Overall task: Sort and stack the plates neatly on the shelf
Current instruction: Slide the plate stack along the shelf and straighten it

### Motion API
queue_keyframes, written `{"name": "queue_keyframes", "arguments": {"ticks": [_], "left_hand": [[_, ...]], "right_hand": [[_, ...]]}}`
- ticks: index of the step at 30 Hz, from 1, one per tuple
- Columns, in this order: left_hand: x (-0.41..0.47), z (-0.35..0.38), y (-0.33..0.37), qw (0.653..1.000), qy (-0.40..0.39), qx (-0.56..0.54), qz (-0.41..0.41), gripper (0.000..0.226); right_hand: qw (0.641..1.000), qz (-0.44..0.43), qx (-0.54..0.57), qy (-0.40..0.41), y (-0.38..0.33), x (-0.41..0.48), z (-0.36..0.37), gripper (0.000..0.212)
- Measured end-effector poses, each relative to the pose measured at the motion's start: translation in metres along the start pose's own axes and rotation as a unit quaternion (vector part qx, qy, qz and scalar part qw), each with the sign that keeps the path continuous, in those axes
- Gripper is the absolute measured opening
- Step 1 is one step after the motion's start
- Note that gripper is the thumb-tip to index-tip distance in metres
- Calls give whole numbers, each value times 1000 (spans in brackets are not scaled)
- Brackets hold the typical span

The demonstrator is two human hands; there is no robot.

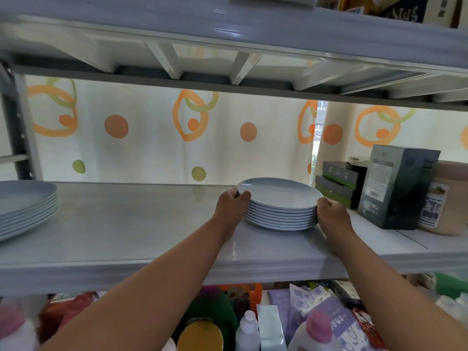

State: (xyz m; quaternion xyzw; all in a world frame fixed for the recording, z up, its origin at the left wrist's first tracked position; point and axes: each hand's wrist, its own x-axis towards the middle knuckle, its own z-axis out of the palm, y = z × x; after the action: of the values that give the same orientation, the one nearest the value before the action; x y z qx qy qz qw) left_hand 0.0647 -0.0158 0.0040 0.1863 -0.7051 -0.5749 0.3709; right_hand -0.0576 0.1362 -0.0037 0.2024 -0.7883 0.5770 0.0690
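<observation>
While both bare forearms reach up from the near edge over the shelf [126,224], the left hand [231,200] is curled against the left rim of a stack of small plates [279,203], its fingers [241,196] bent narrow over the topmost rim and holding it. The right hand [331,211] presses the stack's right side in a loose fist, knuckles touching the plate edges; how far its fingers wrap the rims I cannot tell.

Far left on the same shelf, well apart from the hands, sits a stack of larger plates [25,206], pale blue-grey, shallow and round, partly cut off by the frame. The small plates are the same smooth, glossy pale colour, round with raised rims, nested evenly and resting flat on the shelf right of centre. The shelf surface is a pale, faintly marbled, shiny board with a rounded front edge.

Just right of the small plates stand two flat dark boxes [336,183] stacked one on the other, then a tall dark upright carton [395,188] with a white label, and a beige container [445,201] at the far right. Behind hangs a white curtain [152,138] printed with orange and green rings and dots. Below the shelf, bottles and pouches [278,323] crowd together.
</observation>
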Motion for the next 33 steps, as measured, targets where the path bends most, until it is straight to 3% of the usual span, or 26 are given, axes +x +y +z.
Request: {"name": "queue_keyframes", "arguments": {"ticks": [9, 19, 26, 28, 30, 33], "left_hand": [[8, -51, -6, 998, 49, 27, 4, 33], [10, -63, -9, 998, 32, 52, -15, 14], [10, -71, -4, 998, 18, 27, -51, 11], [6, -77, 4, 998, 22, 36, -56, 10], [4, -84, 11, 997, 44, 40, -48, 33], [-7, -99, 23, 994, 94, -11, -45, 44]], "right_hand": [[998, -15, 21, -50, -23, -1, 48, 37], [997, -48, 34, -44, -21, -3, 59, 35], [997, -13, 60, -42, -22, -3, 61, 31], [999, -2, 52, -8, -26, -8, 61, 33], [996, -21, 39, 75, -33, -19, 65, 35], [977, -123, 8, 172, -52, -44, 78, 29]]}}
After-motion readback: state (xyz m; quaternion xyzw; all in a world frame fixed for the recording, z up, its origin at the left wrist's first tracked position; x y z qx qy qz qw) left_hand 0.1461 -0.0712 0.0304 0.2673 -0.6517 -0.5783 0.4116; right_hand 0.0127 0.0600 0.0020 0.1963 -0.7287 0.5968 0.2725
